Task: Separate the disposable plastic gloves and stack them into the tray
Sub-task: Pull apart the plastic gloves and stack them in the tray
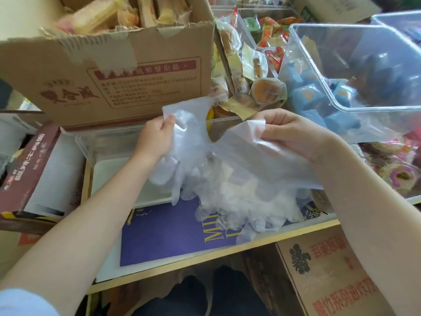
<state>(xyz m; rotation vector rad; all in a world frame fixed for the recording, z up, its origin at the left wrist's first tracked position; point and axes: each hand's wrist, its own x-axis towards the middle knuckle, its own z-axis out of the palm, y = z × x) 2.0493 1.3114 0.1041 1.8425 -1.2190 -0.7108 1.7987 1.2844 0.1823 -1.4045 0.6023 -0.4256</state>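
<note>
Surface: a low shelf with a pale wood edge (227, 252), with boxes and snack packs crowded all around it.
Purple box: a flat purple box with gold letters (164, 233) lies on the shelf, close to the person.
Glove pile: a heap of thin clear gloves (239, 201) sits on the far right part of the purple box, and some glove fingers hang over the box's near side.
Left hand: the left hand (155, 137) is up above the pile. Its thumb and fingers pinch the cuff end of one clear glove (189, 124).
Right hand: the right hand (293, 133) pinches the top edge of another clear sheet of glove plastic (262, 160), which hangs down toward the pile.
Between the hands: the two held pieces spread apart at the top and meet lower down, just over the pile.
Tray: a white tray (109, 169) lies left of the pile, under the left arm.
Clear tub: a clear plastic tub (95, 142) sits just behind the tray.
Behind: a big open cardboard box with red print (127, 83) stands at the back.
Right side: a large clear bin (355, 71) sits over blue and orange snack packs.
</note>
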